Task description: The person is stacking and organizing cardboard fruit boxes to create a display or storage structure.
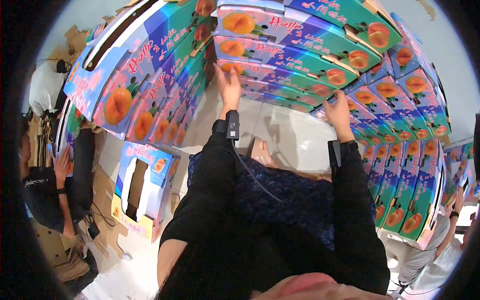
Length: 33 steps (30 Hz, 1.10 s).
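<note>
In front of me rises a stack of fruit cartons point(285, 47), blue, green and pink with orange fruit printed on them. My left hand point(229, 86) is at the left end of this stack, its fingers apart and the tips at a lower carton's printed side. At the right corner of the same stack is my right hand point(339, 112), with thumb and fingers spread near the carton edge. Neither hand is wrapped round a carton. Whether every fingertip touches the cardboard, I cannot tell. Both wrists carry a black strapped device.
A taller stack of cartons point(150, 75) stands at the left, and more cartons point(400, 95) are piled at the right. One carton with a handle slot point(142, 190) sits on the floor at my left. People work at both sides, a hand point(61, 167) on a carton at left.
</note>
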Motion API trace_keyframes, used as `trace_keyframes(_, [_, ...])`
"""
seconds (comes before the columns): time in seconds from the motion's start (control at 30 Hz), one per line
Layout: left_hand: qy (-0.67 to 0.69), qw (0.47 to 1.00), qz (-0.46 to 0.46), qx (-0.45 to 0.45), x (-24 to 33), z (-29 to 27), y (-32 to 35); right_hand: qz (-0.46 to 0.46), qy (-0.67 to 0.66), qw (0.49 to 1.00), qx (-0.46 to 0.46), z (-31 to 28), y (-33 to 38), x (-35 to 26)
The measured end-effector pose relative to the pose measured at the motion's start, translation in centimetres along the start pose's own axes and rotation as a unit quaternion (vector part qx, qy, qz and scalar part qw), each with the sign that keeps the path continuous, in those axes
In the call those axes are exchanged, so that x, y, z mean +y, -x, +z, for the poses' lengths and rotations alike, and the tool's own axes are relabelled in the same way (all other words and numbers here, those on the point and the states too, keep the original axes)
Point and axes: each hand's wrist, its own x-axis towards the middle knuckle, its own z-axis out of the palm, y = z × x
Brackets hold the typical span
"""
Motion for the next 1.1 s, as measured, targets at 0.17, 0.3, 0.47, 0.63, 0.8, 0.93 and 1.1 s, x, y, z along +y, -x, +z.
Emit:
trace_keyframes(0.17, [-0.041, 0.998, 0.036, 0.014, -0.4, 0.6, -0.2, 0.018, 0.035, 0.998, -0.041, 0.2, -1.2, -0.6])
trace_keyframes(0.3, [-0.044, 0.998, 0.044, 0.028, -0.5, 0.7, -0.3, 0.013, 0.002, 1.000, -0.018, 0.7, -0.7, -1.1])
trace_keyframes(0.47, [-0.083, 0.996, 0.025, 0.014, -0.5, 0.4, -0.5, 0.000, -0.036, 0.999, -0.008, 1.4, 0.2, -1.5])
trace_keyframes(0.63, [-0.159, 0.987, 0.017, 0.015, 0.2, -0.1, -0.9, 0.103, -0.136, 0.985, -0.009, 2.2, 0.4, -1.4])
trace_keyframes(0.8, [-0.168, 0.986, 0.007, 0.012, 0.6, -0.5, -0.9, 0.112, -0.163, 0.980, -0.037, 2.8, 0.4, -1.2])
trace_keyframes(0.93, [-0.171, 0.985, -0.007, 0.018, 0.3, -0.4, -1.0, 0.122, -0.164, 0.979, -0.020, 2.5, 0.9, -1.7])
trace_keyframes(1.1, [-0.108, 0.993, -0.019, 0.044, 1.0, -0.2, -0.6, 0.108, -0.177, 0.978, -0.020, 2.2, 1.6, -2.4])
